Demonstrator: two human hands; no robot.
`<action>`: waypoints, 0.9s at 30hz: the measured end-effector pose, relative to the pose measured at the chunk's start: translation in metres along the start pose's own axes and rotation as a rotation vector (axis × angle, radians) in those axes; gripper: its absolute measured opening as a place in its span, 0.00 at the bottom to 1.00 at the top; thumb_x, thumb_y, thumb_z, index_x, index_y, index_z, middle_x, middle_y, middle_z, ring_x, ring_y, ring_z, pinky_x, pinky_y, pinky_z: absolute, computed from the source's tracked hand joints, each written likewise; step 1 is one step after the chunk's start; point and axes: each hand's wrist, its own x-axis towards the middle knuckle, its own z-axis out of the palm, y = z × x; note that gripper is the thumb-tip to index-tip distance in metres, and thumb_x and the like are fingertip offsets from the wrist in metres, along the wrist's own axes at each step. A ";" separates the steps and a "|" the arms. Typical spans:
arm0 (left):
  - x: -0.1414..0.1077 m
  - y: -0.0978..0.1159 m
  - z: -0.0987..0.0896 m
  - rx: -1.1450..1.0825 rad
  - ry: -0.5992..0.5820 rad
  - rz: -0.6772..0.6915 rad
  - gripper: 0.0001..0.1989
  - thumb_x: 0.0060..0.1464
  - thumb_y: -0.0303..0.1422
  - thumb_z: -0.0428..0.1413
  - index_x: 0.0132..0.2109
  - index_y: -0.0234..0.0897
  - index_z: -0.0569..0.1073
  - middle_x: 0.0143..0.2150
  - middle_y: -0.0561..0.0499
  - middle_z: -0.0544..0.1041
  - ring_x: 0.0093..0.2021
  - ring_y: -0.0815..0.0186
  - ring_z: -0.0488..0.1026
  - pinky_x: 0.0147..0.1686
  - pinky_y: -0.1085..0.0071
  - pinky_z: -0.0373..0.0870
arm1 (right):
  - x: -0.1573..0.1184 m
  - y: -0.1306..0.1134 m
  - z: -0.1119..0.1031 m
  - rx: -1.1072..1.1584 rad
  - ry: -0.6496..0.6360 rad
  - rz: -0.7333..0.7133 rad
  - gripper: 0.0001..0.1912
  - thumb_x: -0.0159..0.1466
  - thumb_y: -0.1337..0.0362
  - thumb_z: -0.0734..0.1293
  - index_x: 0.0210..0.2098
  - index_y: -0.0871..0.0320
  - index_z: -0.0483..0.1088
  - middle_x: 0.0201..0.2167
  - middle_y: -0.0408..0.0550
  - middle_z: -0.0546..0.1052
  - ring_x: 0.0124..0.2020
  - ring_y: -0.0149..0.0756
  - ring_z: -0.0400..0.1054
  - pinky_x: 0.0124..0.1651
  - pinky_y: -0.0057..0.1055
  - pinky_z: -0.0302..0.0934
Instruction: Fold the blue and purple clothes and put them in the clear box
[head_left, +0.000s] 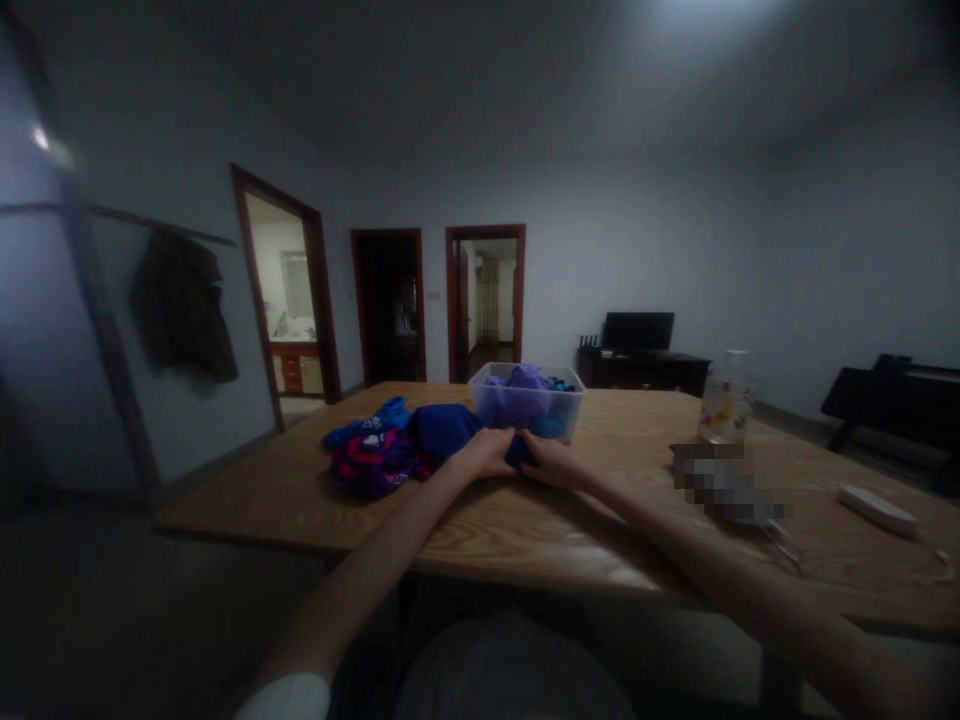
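Note:
My left hand (489,454) and my right hand (553,462) meet over the table in front of me. Between them is a small dark blue piece of cloth (517,450), bunched up, with the fingers of both closed on it. Just left of my left hand lies a larger dark blue cloth (444,430). Beyond my hands stands a clear plastic bin (565,412) holding a purple cloth bundle (528,390) and darker blue items. A crumpled pink-and-purple patterned cloth (369,462) lies further left, with a bright blue cloth (391,412) behind it.
The wooden table (615,535) spans the view. On its right are a clear jar (726,402) with a floral print, a blurred-out object (724,488) with a strap, and a white elongated device (877,510) with a cord. A television (639,331) stands by the far wall.

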 end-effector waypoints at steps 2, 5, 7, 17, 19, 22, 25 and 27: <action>0.000 0.000 0.001 -0.010 0.005 0.003 0.28 0.52 0.44 0.64 0.55 0.34 0.69 0.53 0.40 0.78 0.51 0.50 0.78 0.49 0.64 0.74 | 0.000 0.000 0.000 0.005 0.004 0.001 0.33 0.67 0.58 0.65 0.67 0.65 0.54 0.55 0.66 0.75 0.51 0.51 0.75 0.51 0.38 0.66; 0.000 -0.001 0.001 -0.017 0.006 -0.002 0.28 0.52 0.44 0.64 0.55 0.35 0.69 0.52 0.41 0.79 0.50 0.50 0.78 0.48 0.64 0.74 | 0.000 -0.002 -0.001 0.013 0.009 0.007 0.32 0.67 0.58 0.65 0.66 0.65 0.55 0.54 0.65 0.76 0.50 0.49 0.75 0.50 0.37 0.66; 0.000 0.000 0.000 -0.017 0.003 -0.004 0.28 0.51 0.44 0.64 0.55 0.35 0.69 0.51 0.41 0.79 0.50 0.50 0.78 0.48 0.64 0.74 | 0.000 -0.003 -0.002 0.013 0.006 0.007 0.32 0.67 0.59 0.65 0.66 0.65 0.55 0.54 0.65 0.76 0.49 0.48 0.76 0.49 0.36 0.66; 0.001 0.000 0.001 -0.009 0.000 -0.008 0.29 0.51 0.44 0.64 0.56 0.34 0.69 0.52 0.40 0.78 0.51 0.49 0.78 0.49 0.63 0.74 | 0.000 -0.002 0.000 0.002 0.003 0.013 0.32 0.68 0.58 0.64 0.67 0.64 0.54 0.54 0.65 0.76 0.49 0.50 0.76 0.49 0.37 0.66; 0.001 0.000 0.001 -0.010 0.000 -0.007 0.28 0.52 0.43 0.64 0.56 0.34 0.69 0.52 0.40 0.79 0.51 0.50 0.78 0.49 0.64 0.74 | 0.000 -0.002 0.000 -0.001 -0.002 0.018 0.32 0.67 0.58 0.64 0.66 0.65 0.55 0.53 0.65 0.76 0.50 0.50 0.76 0.49 0.37 0.66; 0.001 0.001 0.000 -0.010 0.017 0.008 0.28 0.51 0.44 0.64 0.55 0.34 0.69 0.52 0.41 0.79 0.50 0.50 0.78 0.49 0.63 0.74 | -0.001 -0.004 -0.002 -0.009 -0.008 0.025 0.32 0.68 0.58 0.64 0.66 0.65 0.55 0.54 0.66 0.76 0.51 0.51 0.75 0.50 0.37 0.66; 0.000 0.002 -0.001 0.000 0.010 0.009 0.28 0.52 0.44 0.64 0.55 0.33 0.69 0.52 0.40 0.78 0.50 0.50 0.78 0.48 0.63 0.74 | -0.001 -0.005 -0.004 -0.011 -0.013 0.029 0.32 0.68 0.58 0.64 0.66 0.66 0.55 0.55 0.66 0.75 0.51 0.51 0.75 0.51 0.37 0.65; 0.000 0.002 -0.001 0.009 0.002 0.002 0.28 0.52 0.44 0.63 0.55 0.33 0.69 0.52 0.40 0.78 0.50 0.50 0.78 0.49 0.63 0.74 | -0.001 -0.006 -0.005 -0.012 -0.019 0.030 0.32 0.68 0.58 0.64 0.66 0.66 0.55 0.54 0.66 0.76 0.50 0.51 0.75 0.50 0.37 0.66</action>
